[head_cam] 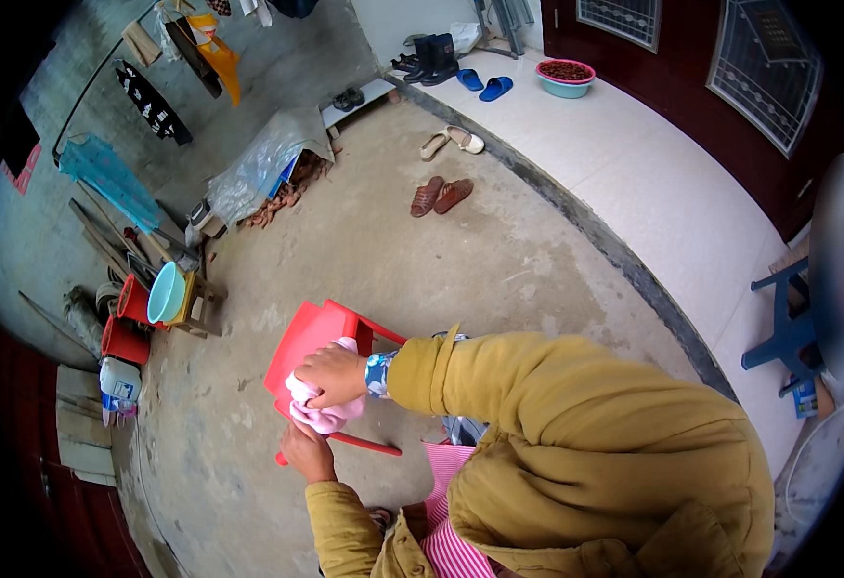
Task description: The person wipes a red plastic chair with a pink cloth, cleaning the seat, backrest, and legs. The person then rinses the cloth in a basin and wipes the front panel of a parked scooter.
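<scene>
A red plastic stool (305,334) stands tilted on the concrete floor, its smooth panel and several legs showing. My right hand (331,376) presses a bunched pink cloth (346,417) against it, with the fingers curled into the fabric. Lower down, my left hand (310,451) grips the near edge of the stool, just below the cloth. Its fingertips are partly hidden at the cloth's edge. Both arms wear mustard-coloured sleeves, and a blue patterned cuff shows at my right wrist.
Left of the stool are a wooden stool (194,307) with a turquoise basin (167,292), red buckets (124,339) and a white jug (120,378). Brown sandals (441,196) and pale shoes (451,143) lie ahead. A raised step edge (573,199) curves along the right, with a blue stool (783,325) beyond.
</scene>
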The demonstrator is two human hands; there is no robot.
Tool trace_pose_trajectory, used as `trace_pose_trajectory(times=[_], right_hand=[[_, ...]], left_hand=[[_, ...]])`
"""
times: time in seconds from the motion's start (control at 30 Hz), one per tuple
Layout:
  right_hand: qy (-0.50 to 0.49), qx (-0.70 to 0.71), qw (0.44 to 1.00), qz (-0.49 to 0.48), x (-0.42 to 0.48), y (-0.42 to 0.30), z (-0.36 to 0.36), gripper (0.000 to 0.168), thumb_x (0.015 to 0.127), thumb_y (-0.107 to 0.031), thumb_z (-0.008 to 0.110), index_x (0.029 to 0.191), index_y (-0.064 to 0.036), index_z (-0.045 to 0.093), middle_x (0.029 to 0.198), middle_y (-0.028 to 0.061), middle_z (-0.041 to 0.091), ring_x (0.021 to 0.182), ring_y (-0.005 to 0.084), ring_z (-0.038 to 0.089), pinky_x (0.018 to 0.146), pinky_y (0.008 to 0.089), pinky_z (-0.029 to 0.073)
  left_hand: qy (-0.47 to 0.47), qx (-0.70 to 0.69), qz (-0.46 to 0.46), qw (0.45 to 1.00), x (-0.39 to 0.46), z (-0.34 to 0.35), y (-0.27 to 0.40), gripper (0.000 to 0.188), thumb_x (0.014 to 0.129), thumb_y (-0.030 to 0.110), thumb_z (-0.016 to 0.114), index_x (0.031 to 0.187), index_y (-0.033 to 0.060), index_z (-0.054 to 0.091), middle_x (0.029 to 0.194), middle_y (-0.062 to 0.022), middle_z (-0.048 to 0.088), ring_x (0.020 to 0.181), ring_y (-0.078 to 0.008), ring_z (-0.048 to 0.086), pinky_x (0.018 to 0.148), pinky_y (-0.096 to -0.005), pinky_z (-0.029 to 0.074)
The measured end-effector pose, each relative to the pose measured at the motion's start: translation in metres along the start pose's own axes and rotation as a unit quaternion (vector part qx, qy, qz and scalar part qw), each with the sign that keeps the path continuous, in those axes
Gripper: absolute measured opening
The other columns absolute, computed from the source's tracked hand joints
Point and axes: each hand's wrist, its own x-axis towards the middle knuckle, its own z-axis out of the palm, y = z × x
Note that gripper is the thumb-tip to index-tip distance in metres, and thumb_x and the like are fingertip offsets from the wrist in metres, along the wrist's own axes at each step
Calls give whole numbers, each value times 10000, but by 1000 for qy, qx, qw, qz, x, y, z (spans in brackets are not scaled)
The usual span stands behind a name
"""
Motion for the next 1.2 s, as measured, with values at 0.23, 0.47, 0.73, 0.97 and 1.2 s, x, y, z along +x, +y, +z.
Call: trace_pose_trajectory(times=[0.23,0.47,0.73,0.97,1.2], right_hand=[[-11,-3,999,36,9,20,-5,434,733,-487,692,843,-81,586,799,137,638,787,335,632,696,446,474],[81,-87,992,29,26,76,-10,427,774,-509,653,917,-107,638,794,139,674,767,341,656,692,457,501],[36,-54,986,157,33,75,-25,435,759,-491,658,974,-113,641,893,146,679,861,335,648,769,450,495],[-1,-46,978,205,36,71,-32,348,743,-393,671,981,-138,678,944,120,682,906,317,645,803,432,491],[89,-44,984,146,35,64,-23,258,767,-359,667,912,-146,679,875,107,683,846,322,649,774,444,496]], left_hand=[[-10,-5,-3,1000,0,-7,11,334,958,162,406,746,-17,591,696,-222,595,642,-421,549,586,-504,403],[4,10,-16,1000,7,1,4,335,961,165,397,735,7,586,678,-195,591,621,-396,550,581,-489,404],[51,35,12,998,5,12,-4,327,958,189,385,778,33,610,722,-159,625,651,-374,578,595,-467,431],[75,61,38,995,4,13,-2,322,954,185,380,763,72,612,733,-120,634,644,-355,575,582,-464,425],[46,54,6,997,0,20,-14,209,894,146,455,744,78,584,722,-115,613,663,-334,566,639,-439,418]])
